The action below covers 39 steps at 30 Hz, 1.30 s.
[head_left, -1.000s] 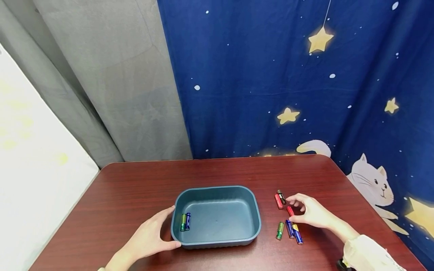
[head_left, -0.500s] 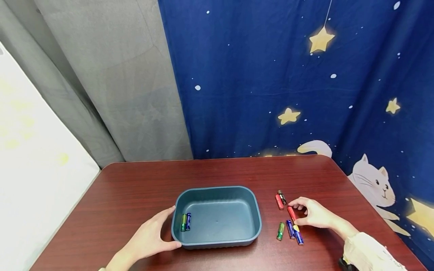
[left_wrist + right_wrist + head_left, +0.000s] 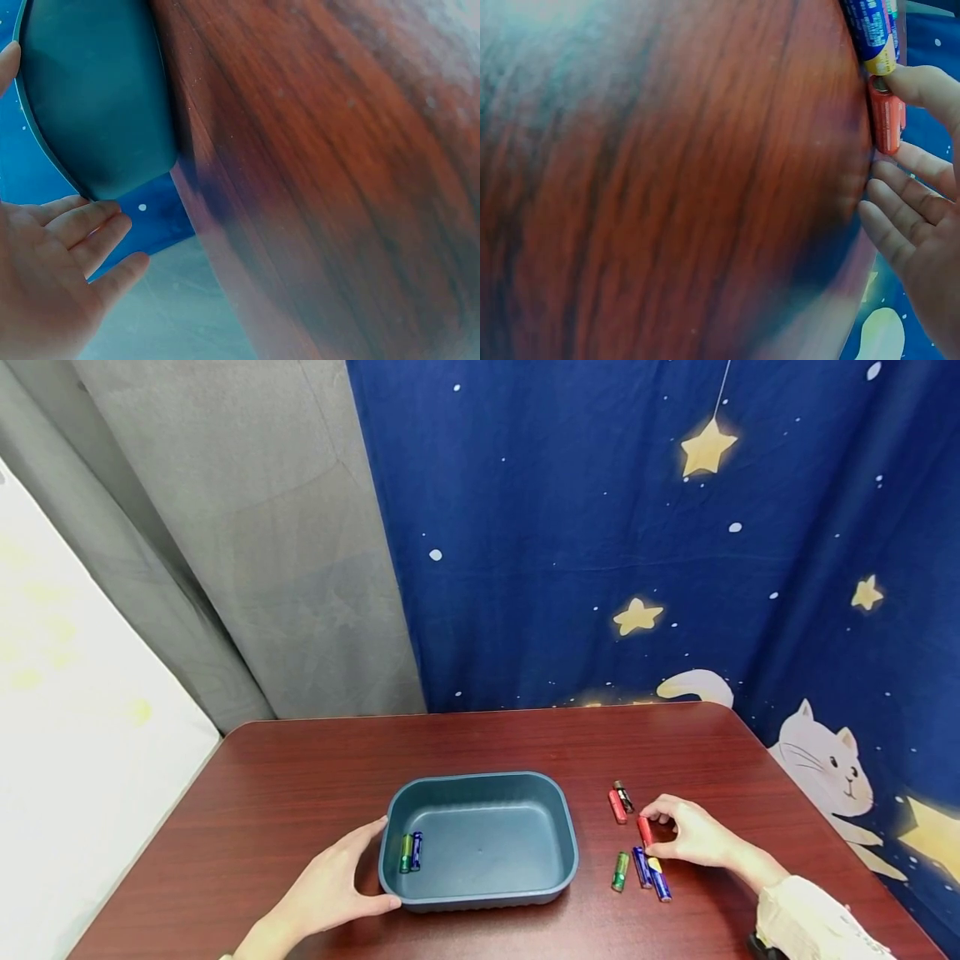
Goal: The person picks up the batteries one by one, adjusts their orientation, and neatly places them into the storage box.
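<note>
My left hand [image 3: 330, 881] rests against the left end of a blue-grey plastic bin [image 3: 495, 847], thumb at the near corner and fingers at the far one. Inside lie a green battery [image 3: 406, 852] and a blue battery [image 3: 416, 852], side by side. On the right, my right hand [image 3: 696, 837] pinches a red battery [image 3: 645, 832] endwise between thumb and index finger; the right wrist view has this red battery [image 3: 886, 124] with the other fingers spread beyond it. Its near end meets a blue-and-yellow battery [image 3: 660, 882]. The left wrist view has the bin's wall [image 3: 97, 97] by my fingers.
Between the bin and my right hand lie a green battery [image 3: 620, 871], a blue battery [image 3: 642, 867], another red battery [image 3: 617, 807] and a black battery [image 3: 623, 796]. The brown table [image 3: 322, 760] ends at a grey and a starry blue curtain [image 3: 540, 568].
My right index finger and thumb have settled onto the two ends of the red battery, the hand shifting slightly. My left hand and the bin have stayed put.
</note>
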Available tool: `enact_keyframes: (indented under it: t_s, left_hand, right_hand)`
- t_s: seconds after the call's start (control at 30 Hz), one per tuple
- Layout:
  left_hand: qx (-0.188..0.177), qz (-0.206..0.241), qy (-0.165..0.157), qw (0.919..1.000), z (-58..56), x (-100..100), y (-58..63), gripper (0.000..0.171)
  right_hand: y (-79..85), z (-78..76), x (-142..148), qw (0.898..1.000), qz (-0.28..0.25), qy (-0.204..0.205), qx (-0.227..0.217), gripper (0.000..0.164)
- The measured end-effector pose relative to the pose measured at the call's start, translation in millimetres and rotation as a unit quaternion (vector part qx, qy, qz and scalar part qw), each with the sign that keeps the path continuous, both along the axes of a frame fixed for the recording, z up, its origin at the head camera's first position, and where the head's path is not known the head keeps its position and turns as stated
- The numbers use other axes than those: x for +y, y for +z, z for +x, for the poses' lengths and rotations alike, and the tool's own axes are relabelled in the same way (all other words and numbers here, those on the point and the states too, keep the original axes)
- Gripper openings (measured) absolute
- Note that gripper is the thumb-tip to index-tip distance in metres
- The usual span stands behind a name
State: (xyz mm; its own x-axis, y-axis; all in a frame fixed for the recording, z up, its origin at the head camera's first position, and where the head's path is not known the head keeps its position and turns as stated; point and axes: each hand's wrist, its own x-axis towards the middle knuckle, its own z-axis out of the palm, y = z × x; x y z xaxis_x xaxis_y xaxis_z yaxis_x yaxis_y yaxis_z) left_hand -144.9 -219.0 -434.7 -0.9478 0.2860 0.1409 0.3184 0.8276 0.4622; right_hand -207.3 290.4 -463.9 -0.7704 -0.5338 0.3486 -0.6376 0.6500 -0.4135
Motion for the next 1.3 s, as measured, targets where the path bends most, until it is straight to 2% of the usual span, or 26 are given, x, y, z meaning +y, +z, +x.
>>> enact_keyframes:
  t_s: [0.17, 0.47, 0.7, 1.07, 1.3]
  left_hand:
    - [0.002, -0.002, 0.002, 1.0000, 0.2, 0.0, -0.3, 0.095]
    - [-0.001, -0.002, 0.004, 1.0000, 0.8, 0.0, -0.2, 0.095]
    - [-0.005, -0.001, 0.003, 1.0000, 0.8, -0.7, -0.6, 0.096]
    - [0.001, -0.002, 0.004, 1.0000, 0.4, -0.6, -1.9, 0.096]
    - [-0.005, -0.002, 0.004, 1.0000, 0.7, -1.0, -1.6, 0.096]
  right_hand:
    - [-2.6, 0.1, -0.5, 1.000, -0.017, -0.013, 0.015, 0.038]
    - [-2.8, 0.9, 1.5, 0.999, -0.040, -0.029, -0.014, 0.035]
    - [-1.6, 2.0, 1.7, 0.998, -0.047, -0.039, -0.018, 0.034]
    - [9.1, 0.8, -3.6, 0.996, -0.076, -0.042, -0.016, 0.033]
    - [20.4, -1.6, -7.1, 0.995, -0.075, -0.060, -0.013, 0.034]
